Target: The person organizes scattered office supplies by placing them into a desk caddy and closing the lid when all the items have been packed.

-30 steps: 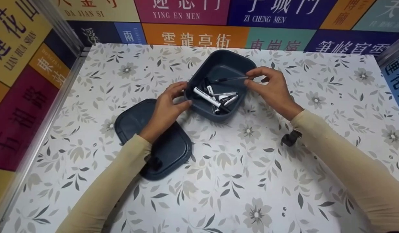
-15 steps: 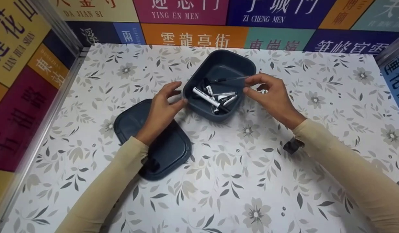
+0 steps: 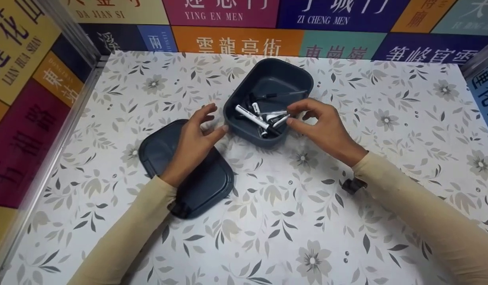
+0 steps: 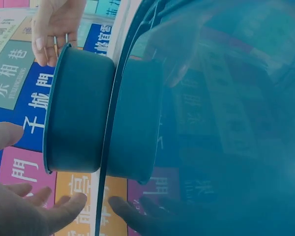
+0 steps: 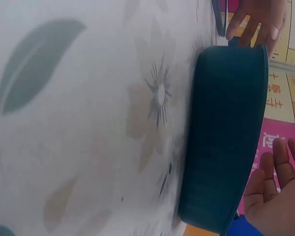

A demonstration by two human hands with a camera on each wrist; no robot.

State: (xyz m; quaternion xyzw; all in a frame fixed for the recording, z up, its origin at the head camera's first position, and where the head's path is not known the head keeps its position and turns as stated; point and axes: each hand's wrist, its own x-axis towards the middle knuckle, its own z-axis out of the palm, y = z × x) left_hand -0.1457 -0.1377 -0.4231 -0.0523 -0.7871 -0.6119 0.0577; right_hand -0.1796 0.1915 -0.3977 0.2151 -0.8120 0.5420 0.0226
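Note:
In the head view, a dark blue-grey box [image 3: 260,139] holds several pens and markers. A white marker with a black cap [image 3: 252,117] lies across the others, and a clear-barrelled pen [image 3: 285,94] leans toward the right wall. My right hand [image 3: 327,126] is at the box's right rim, thumb and forefinger apart around the end of a short white pen [image 3: 281,120]; no firm grip shows. To the left of the box hovers my left hand [image 3: 194,144], fingers loosely bent and holding nothing, over the matching lid [image 3: 206,188].
The floral-covered table [image 3: 267,237] extends around the box and lid. Colourful lettered panels [image 3: 240,39] stand at the back and sides. A dark wrist device [image 3: 353,185] sits below the right sleeve. In the left wrist view, the glossy lid [image 4: 226,147] fills the right side.
The right hand has let go of the clear-barrelled pen's end and moved down and left along the rim toward the short white pen. The left hand has drawn back slightly from the box.

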